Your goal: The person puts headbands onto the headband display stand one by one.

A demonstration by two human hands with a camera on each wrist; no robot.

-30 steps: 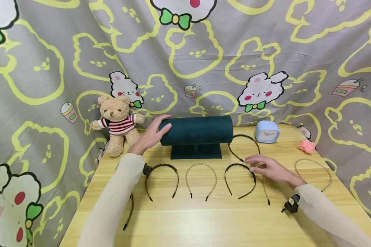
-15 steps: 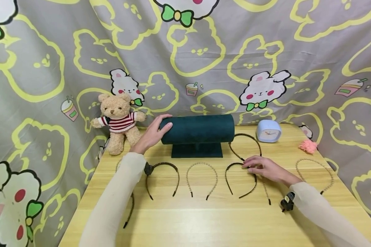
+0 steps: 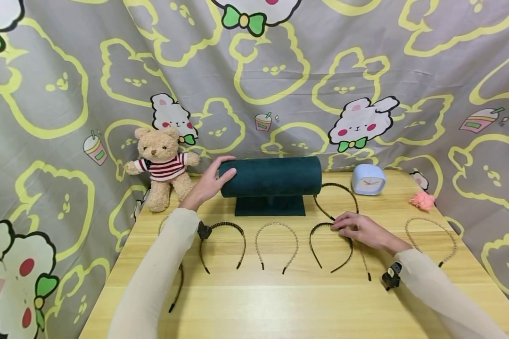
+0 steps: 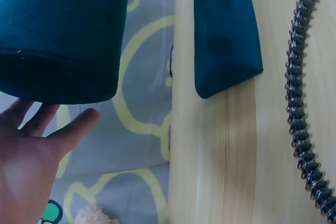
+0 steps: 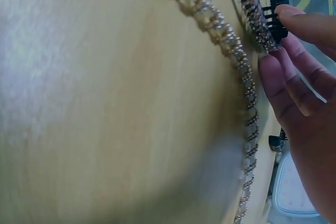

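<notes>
In the head view, my left hand [image 3: 208, 185] rests against the left end of a dark teal padded cylinder [image 3: 271, 178] on a flat-based stand, its thumb and fingers extended. The left wrist view puts that hand [image 4: 26, 156] right at the cylinder's end face. My right hand [image 3: 366, 230] pinches a black headband [image 3: 322, 224] by the upper right of its arch. Seen from the right wrist, thumb and fingers grip this sparkly, toothed headband [image 5: 254, 14]. Partly under the right hand, a light beaded headband [image 3: 365, 266] lies on the wooden table.
More headbands lie around: a pale beaded one [image 3: 275, 224], a dark one [image 3: 226, 224] to its left, another dark one [image 3: 339, 185] behind, and a pale one [image 3: 430, 220] far right. A teddy bear [image 3: 165, 167], blue clock [image 3: 368, 180] and pink fuzzy item [image 3: 422, 200] stand farther back.
My right hand has moved slightly left and down onto the black headband and now pinches it; the headband's ends have shifted a little right. The left hand stays at the cylinder.
</notes>
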